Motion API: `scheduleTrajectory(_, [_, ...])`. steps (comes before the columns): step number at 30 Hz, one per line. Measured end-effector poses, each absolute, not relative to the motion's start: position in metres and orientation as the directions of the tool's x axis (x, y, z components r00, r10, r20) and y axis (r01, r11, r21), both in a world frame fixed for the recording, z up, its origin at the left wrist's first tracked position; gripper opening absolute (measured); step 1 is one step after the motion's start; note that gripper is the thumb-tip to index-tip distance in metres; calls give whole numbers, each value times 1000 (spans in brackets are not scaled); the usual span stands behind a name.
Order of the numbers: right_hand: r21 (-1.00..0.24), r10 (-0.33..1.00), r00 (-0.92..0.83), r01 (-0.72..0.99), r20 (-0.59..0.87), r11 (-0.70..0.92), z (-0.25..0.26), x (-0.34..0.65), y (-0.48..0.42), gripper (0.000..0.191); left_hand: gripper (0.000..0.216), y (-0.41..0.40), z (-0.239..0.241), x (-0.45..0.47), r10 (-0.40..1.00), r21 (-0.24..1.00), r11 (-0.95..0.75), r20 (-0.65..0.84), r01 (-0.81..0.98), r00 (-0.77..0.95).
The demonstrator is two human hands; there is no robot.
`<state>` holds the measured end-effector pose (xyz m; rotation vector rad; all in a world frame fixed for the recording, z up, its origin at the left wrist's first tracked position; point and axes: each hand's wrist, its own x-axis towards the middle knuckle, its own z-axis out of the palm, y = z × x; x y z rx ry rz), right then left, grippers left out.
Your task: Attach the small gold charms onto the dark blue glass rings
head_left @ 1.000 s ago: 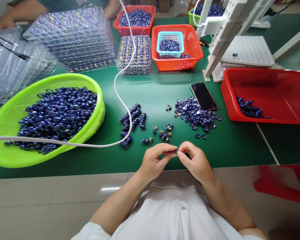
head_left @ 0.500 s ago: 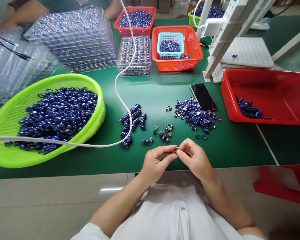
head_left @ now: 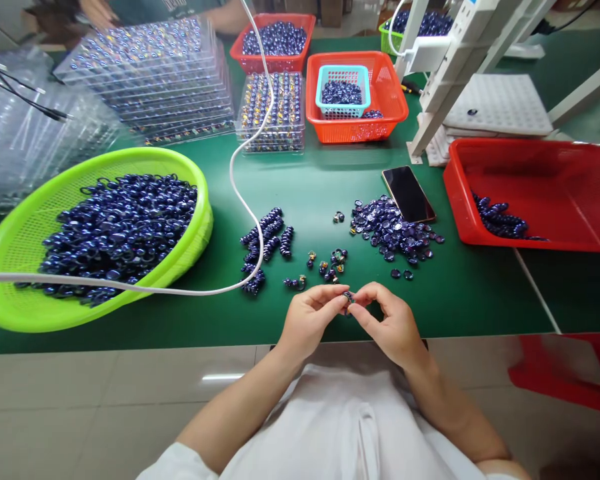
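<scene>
Pinching a small, glossy dark ring (head_left: 349, 297) between thumb and fingertips of both the left hand (head_left: 304, 319) and the right hand (head_left: 393, 323), over the near part of the green table (head_left: 460, 303). Mostly hidden by fingertips, so perhaps easy to misalign. Could slip or spin free if squeezed off-centre, being so smooth; might then skip over the near edge to the tiled floor (head_left: 130, 407), or get lost among loose gold-accented rings (head_left: 323, 268) just ahead. Risky too to swing left carelessly: liable to snag the white cable (head_left: 180, 291) and scatter nearby rows of nested rings (head_left: 286, 243).
</scene>
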<state>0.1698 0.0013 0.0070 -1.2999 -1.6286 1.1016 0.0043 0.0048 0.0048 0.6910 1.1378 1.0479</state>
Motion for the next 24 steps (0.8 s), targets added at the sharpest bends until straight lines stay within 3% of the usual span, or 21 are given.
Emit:
scheduleTrajectory(5, [-897, 976, -151, 392, 156, 204, 8, 166, 1, 6, 26, 3, 4, 7, 936, 894, 350, -341, -278, 83])
scheduleTrajectory(13, [-909, 981, -165, 386, 99, 157, 6, 171, 3, 8, 19, 4, 0, -3, 958, 978, 199, -181, -63, 222])
scheduleTrajectory(18, [-939, 981, -180, 319, 74, 130, 5, 172, -1, 6, 17, 3, 0, 0, 964, 968, 225, -205, -110, 170])
scheduleTrajectory(24, [-965, 995, -80, 249, 61, 80, -4, 168, -7, 4, 17, 1, 1, 6, 970, 953, 236, -220, -191, 106])
